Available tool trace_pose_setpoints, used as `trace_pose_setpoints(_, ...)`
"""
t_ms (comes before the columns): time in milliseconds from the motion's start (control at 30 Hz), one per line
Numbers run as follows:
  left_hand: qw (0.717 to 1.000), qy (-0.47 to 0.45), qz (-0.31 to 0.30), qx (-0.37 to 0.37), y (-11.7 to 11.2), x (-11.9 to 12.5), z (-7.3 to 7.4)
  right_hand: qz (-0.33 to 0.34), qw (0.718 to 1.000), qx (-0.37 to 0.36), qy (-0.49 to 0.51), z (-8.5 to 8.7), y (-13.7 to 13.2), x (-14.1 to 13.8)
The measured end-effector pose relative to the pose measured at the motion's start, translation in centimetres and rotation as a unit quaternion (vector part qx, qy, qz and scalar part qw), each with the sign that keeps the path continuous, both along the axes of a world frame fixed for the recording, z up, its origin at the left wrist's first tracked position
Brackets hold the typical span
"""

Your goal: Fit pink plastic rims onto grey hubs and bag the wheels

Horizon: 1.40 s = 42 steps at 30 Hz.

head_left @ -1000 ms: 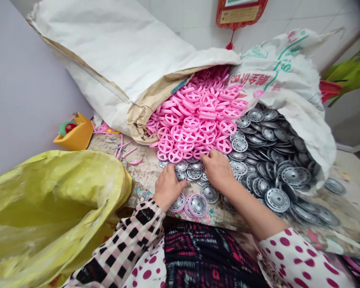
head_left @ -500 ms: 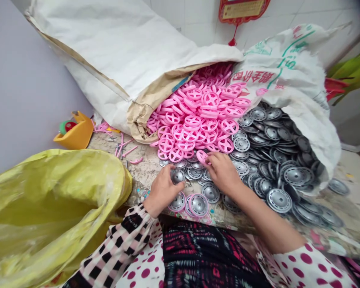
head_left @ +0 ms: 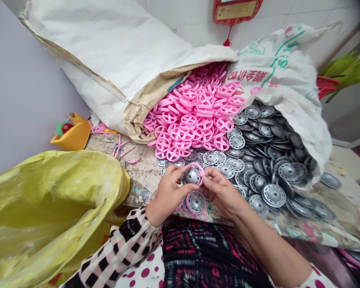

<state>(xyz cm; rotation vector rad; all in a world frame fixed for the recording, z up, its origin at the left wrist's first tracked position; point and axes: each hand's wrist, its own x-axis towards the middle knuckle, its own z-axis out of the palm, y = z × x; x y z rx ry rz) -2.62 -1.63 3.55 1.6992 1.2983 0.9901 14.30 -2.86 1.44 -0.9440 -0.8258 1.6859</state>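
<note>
We find the light bright, even and diffuse, its source out of view, with only soft shadows. Small highlights glint on the metal discs (head_left: 273, 195) and the yellow plastic sack (head_left: 51, 208), while the wide lens bends the frame's edges.

Glossy pink plastic rings (head_left: 195, 116); shiny silver metal discs (head_left: 273, 195); crinkled yellow plastic sack (head_left: 48, 200)

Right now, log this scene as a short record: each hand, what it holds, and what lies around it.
Left hand: holds a silver metal disc
Right hand: fingers on a pink plastic ring around that disc
Just below the hands: a silver disc with pink rim
Ahead: pink spoked wheels spilling from a paper sack
Right: silver discs spilling from a woven sack
Left: yellow plastic bag
</note>
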Motion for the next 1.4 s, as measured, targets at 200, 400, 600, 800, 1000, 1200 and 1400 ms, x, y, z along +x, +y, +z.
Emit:
trace_pose_setpoints(200,0.999,-0.041,0.024,-0.019,-0.2,0.5,-0.6,0.018,0.991,-0.060,0.114,0.2,-1.0,-0.5)
trace_pose_setpoints(400,0.971,-0.160,-0.019,-0.176,-0.2,1.0,-1.2,0.052,0.983,-0.060,0.163,-0.7,-1.8,-0.8)
trace_pose_setpoints(600,0.981,-0.100,-0.024,-0.161,-0.3,1.2,-0.9,-0.004,0.998,0.036,-0.058,-0.8,-1.6,-0.3)
trace_pose_setpoints(800,0.986,-0.029,-0.070,-0.149,-0.8,1.3,-0.2,-0.031,0.988,0.063,-0.135,-0.6,-1.0,-0.4)
trace_pose_setpoints(1000,0.959,-0.123,-0.129,-0.220,-0.9,0.9,-0.3,-0.016,0.984,0.103,-0.141,-0.8,-0.9,0.2)
trace_pose_setpoints(1200,0.955,-0.124,-0.105,-0.249,-1.1,1.3,-0.5,0.031,0.962,0.149,-0.227,-0.7,-1.1,0.7)
trace_pose_setpoints(1400,0.967,-0.128,-0.073,-0.207,-1.4,1.8,-0.4,-0.035,0.950,0.158,-0.266,-1.0,-1.6,-0.1)
